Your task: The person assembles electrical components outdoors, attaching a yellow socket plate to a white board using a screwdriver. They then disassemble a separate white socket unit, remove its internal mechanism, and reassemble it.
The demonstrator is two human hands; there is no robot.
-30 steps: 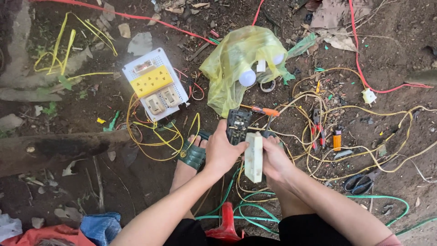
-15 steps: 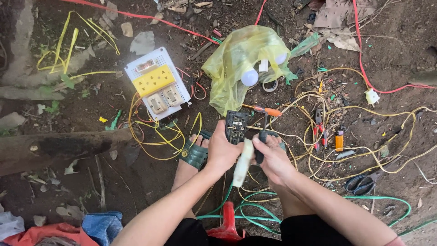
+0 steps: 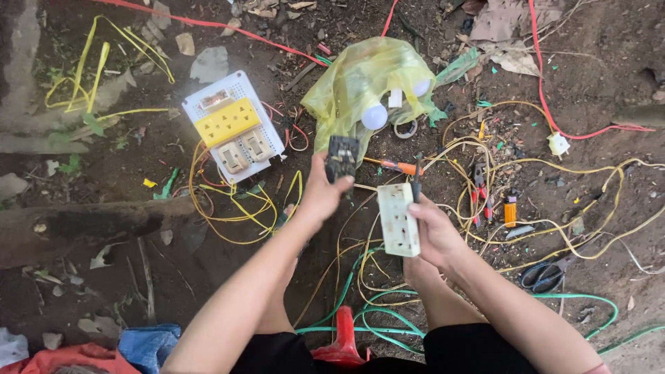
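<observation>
The left hand (image 3: pixel 320 195) is raised over the dirt with its fingers curled around a small black part (image 3: pixel 342 158), pinching it by its lower end so that the part stands upright above the knuckles. The right hand (image 3: pixel 431 232) grips a white socket block (image 3: pixel 397 219) along its right edge — the thumb lies on the front face, the other fingers wrap behind — and a thin dark tool (image 3: pixel 416 187) sticks up from the same fist beside the block. The two hands are near each other but apart, the black part a little higher and to the left of the block.

Just behind the black part lies a crumpled yellow plastic bag (image 3: pixel 360 79) with two white bulbs (image 3: pixel 374 116) showing through it. An orange-handled screwdriver (image 3: pixel 395 166) lies on the ground between the hands. To the left sits a white board with a yellow socket (image 3: pixel 232 126), trailing yellow wires (image 3: pixel 228 215). To the right, among more tangled wire, lie red-handled pliers (image 3: pixel 479 181) and a small orange lighter (image 3: pixel 510 211). Green cable (image 3: pixel 374 305) loops by the knees, and a red cable (image 3: pixel 208 24) runs across the top.
</observation>
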